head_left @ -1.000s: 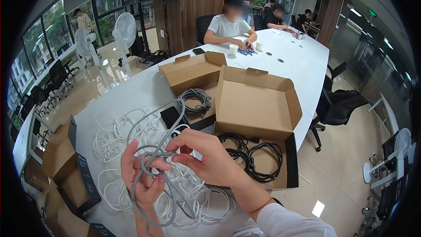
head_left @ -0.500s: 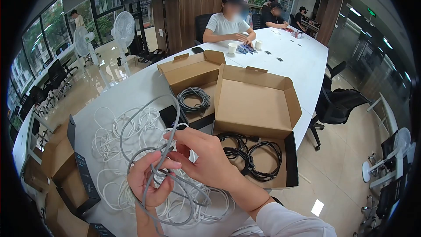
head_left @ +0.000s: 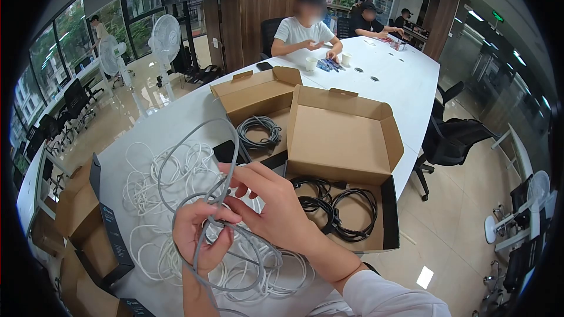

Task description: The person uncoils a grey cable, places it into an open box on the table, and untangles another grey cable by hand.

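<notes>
Loops of a grey cable [head_left: 236,141] hang around both my hands above the table. My left hand [head_left: 200,232] has its fingers and thumb curled on the cable where several strands cross. Close beside it, my right hand [head_left: 267,199] pinches the same cable with thumb and fingers. Below lies a tangle of white cables [head_left: 176,170], partly hidden by my hands and the grey loops. A coiled grey cable [head_left: 258,132] rests in the open cardboard box behind. Coiled black cables [head_left: 355,214] lie in the larger box to the right.
The larger open cardboard box [head_left: 343,132] stands right of my hands, the smaller box [head_left: 258,91] behind. More open boxes [head_left: 103,243] are at the left edge. Across the white table [head_left: 405,82], a person sits near paper cups [head_left: 346,58] and blue items [head_left: 330,64].
The grey cable's upper loop has risen and shifted slightly left. My hands stay close together, with small finger movements. The person across the table has raised one hand.
</notes>
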Tool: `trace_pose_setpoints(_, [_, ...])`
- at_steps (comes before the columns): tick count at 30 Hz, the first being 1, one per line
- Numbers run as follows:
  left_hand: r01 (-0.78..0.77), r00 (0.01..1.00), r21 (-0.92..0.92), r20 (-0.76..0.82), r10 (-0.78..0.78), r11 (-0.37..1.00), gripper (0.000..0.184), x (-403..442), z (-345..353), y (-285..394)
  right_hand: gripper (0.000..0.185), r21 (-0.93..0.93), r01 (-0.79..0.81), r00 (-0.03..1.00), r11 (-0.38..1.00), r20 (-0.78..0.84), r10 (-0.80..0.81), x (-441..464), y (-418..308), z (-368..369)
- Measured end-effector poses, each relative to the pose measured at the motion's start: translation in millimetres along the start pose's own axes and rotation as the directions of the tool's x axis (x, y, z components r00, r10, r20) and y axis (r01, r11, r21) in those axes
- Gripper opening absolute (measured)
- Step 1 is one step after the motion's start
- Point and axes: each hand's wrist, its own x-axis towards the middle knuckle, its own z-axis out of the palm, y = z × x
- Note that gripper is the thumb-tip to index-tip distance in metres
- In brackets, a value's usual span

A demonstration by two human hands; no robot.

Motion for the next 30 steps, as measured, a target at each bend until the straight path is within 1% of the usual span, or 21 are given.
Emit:
trace_pose_setpoints(1, [0.047, 0.998, -0.061, -0.042, -0.049, 0.997, 0.045, -1.1, 3.0, 1.9, 0.054, -0.011, 0.004, 1.000, 1.000, 0.003, -0.003, 0.3, 0.3, -0.3])
trace_pose_setpoints(4, [0.089, 0.991, -0.144, -0.089, -0.103, 0.986, 0.047, -1.7, 2.7, -5.8, 0.053, -0.015, 0.006, 1.000, 1.000, 0.011, -0.006, 1.6, 2.4, -1.0])
trace_pose_setpoints(5, [0.078, 0.994, -0.057, -0.070, -0.082, 0.995, 0.053, -3.5, -2.4, -12.6, 0.052, -0.010, -0.001, 1.000, 1.000, 0.004, 0.001, 1.8, 3.1, -1.0])
trace_pose_setpoints(8, [0.015, 0.997, -0.094, -0.078, -0.022, 0.995, 0.049, 0.8, 0.0, -13.7, 0.054, 0.014, 0.002, 1.000, 1.000, -0.015, -0.001, 1.2, 7.0, -0.5])
trace_pose_setpoints(9, [0.042, 0.993, -0.061, -0.112, -0.049, 0.997, 0.047, 0.1, 1.2, -13.5, 0.055, 0.029, -0.003, 1.000, 1.000, -0.017, 0.003, 0.7, 7.4, -0.6])
trace_pose_setpoints(12, [-0.026, 0.998, 0.153, -0.058, 0.035, 0.988, 0.045, 1.1, -2.0, -15.8, 0.056, 0.105, -0.046, 0.999, 0.993, 0.007, 0.046, -0.6, 10.5, -0.3])
trace_pose_setpoints(14, [-0.077, 0.994, 0.274, -0.057, 0.096, 0.959, 0.043, 1.9, -2.5, -16.6, 0.056, 0.191, -0.091, 0.996, 0.977, 0.037, 0.085, -1.9, 11.2, 0.4])
trace_pose_setpoints(15, [-0.104, 0.990, 0.330, -0.052, 0.128, 0.938, 0.041, 3.1, -2.2, -17.5, 0.056, 0.242, -0.114, 0.993, 0.963, 0.053, 0.105, -2.7, 11.3, 0.3])
trace_pose_setpoints(17, [-0.150, 0.986, 0.502, 0.010, 0.168, 0.852, 0.038, 3.9, -5.9, -12.4, 0.056, 0.357, -0.178, 0.984, 0.917, 0.092, 0.155, -4.0, 10.3, -1.1])
trace_pose_setpoints(18, [-0.185, 0.980, 0.569, 0.047, 0.193, 0.801, 0.037, 5.4, -5.6, -9.7, 0.056, 0.388, -0.167, 0.985, 0.907, 0.106, 0.136, -3.6, 15.0, -0.2])
trace_pose_setpoints(19, [-0.185, 0.979, 0.592, 0.047, 0.196, 0.784, 0.035, 6.1, -3.1, -7.8, 0.057, 0.423, -0.193, 0.980, 0.885, 0.129, 0.153, -4.2, 19.4, 1.9])
trace_pose_setpoints(22, [-0.262, 0.963, 0.635, 0.121, 0.241, 0.726, 0.036, 6.8, -5.1, -8.3, 0.060, 0.561, -0.258, 0.965, 0.787, 0.195, 0.178, -1.7, 21.9, 4.1])
trace_pose_setpoints(23, [-0.270, 0.961, 0.631, 0.127, 0.246, 0.727, 0.037, 7.3, -4.8, -7.2, 0.058, 0.580, -0.291, 0.956, 0.761, 0.213, 0.203, -1.3, 19.6, 3.6])
trace_pose_setpoints(25, [-0.273, 0.960, 0.634, 0.132, 0.247, 0.723, 0.038, 6.9, -5.0, -4.8, 0.058, 0.582, -0.299, 0.953, 0.756, 0.220, 0.207, -0.6, 16.5, 2.4])
trace_pose_setpoints(29, [-0.228, 0.973, 0.573, 0.099, 0.210, 0.787, 0.036, 3.6, -6.1, -2.9, 0.053, 0.553, -0.319, 0.947, 0.770, 0.214, 0.239, 1.4, 14.5, 0.3])
trace_pose_setpoints(30, [-0.246, 0.969, 0.583, 0.119, 0.218, 0.774, 0.036, 3.9, -6.6, -2.9, 0.052, 0.544, -0.330, 0.943, 0.771, 0.215, 0.253, 1.2, 14.1, -0.4])
